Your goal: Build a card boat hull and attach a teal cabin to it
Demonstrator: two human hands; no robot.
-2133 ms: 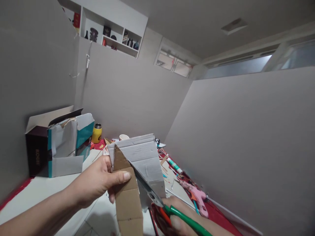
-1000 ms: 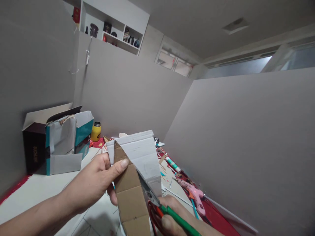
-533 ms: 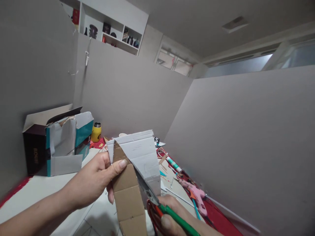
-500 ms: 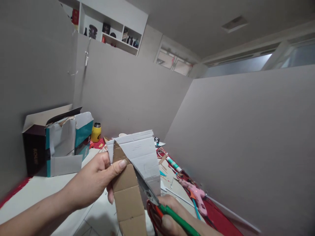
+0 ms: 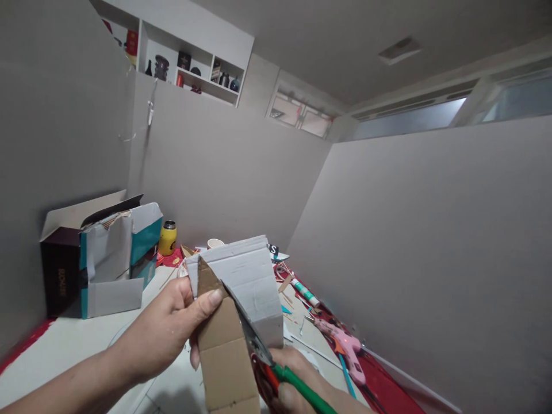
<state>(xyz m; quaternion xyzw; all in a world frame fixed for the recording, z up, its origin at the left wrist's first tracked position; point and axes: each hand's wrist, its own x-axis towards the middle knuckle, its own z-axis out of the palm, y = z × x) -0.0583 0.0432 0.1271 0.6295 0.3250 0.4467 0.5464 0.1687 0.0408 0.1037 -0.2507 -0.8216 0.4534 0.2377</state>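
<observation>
Pinching corrugated cardboard [image 5: 226,362] between thumb and fingers above a white tabletop [image 5: 47,353], the left hand [image 5: 170,319] seemingly steadies it for scissors [image 5: 261,348] gripped by the curled right hand [image 5: 302,362].

A craft corner, though whether in a home or an office cannot be told: scissors [image 5: 302,388] meet cardboard [image 5: 226,362] over a table [image 5: 73,342], with a glue gun [image 5: 342,339], tube [image 5: 304,291] and scraps [image 5: 285,283] along its right edge, boxes [image 5: 107,253] by its left edge. Plain walls [image 5: 414,230] enclose it; higher up are windows [image 5: 418,119] and a shelf [image 5: 202,26] holding ornaments [image 5: 161,67].
</observation>
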